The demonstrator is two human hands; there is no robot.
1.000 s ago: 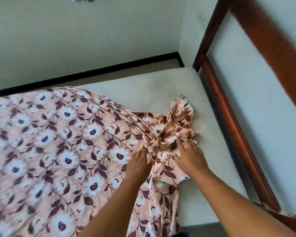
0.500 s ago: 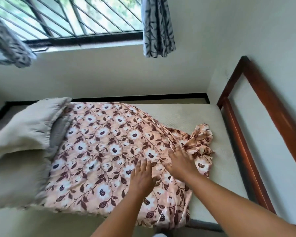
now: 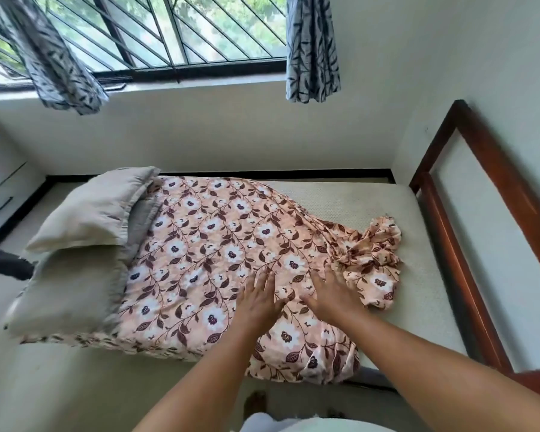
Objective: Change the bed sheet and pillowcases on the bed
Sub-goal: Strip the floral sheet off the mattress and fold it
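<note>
A peach floral bed sheet (image 3: 206, 244) lies spread over the middle of the bare white mattress (image 3: 340, 201), its right end bunched in a crumpled heap (image 3: 374, 247). My left hand (image 3: 258, 302) lies flat on the sheet with fingers spread. Just to its right, my right hand (image 3: 331, 294) presses flat on the sheet beside the crumpled heap. Two grey pillows, one (image 3: 97, 210) stacked on the other (image 3: 66, 291), sit on the left end of the bed, overlapping the sheet's left edge.
A wooden headboard frame (image 3: 468, 238) stands along the bed's right end against the wall. A barred window (image 3: 156, 35) with patterned curtains (image 3: 312, 48) runs behind the bed. White drawers (image 3: 0, 194) are at far left, and dark cloth (image 3: 3, 265) lies beside the pillows.
My hands have slid left off the bunched end and now lie flat on the spread sheet. The view has lifted, bringing the pillows and window into sight.
</note>
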